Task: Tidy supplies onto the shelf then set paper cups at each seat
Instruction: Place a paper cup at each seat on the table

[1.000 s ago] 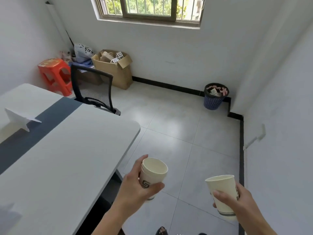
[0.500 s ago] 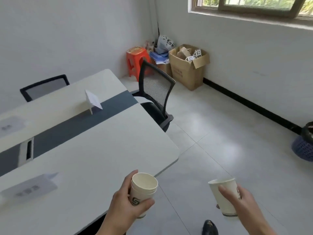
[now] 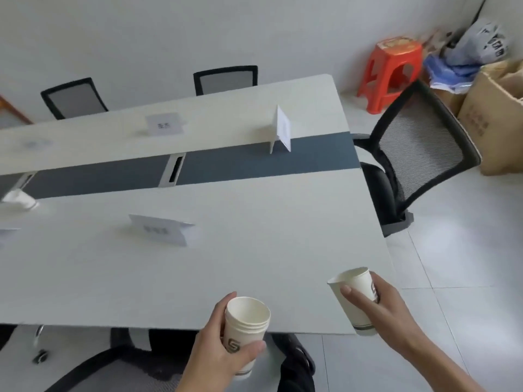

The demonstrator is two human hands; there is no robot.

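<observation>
My left hand grips a stack of nested white paper cups, held upright over the near edge of the long white table. My right hand holds a single white paper cup, tilted to the left, above the table's near right corner. Folded white name cards stand on the table: one near me, one on the far side, and one at the right end.
A dark strip with a cable slot runs down the table's middle. Black mesh chairs stand at the right end, at the far side and below me. A red stool and cardboard boxes fill the far right corner.
My view has swung left from the floor and window wall onto the table. Both hands with their cups have come over the table's near edge.
</observation>
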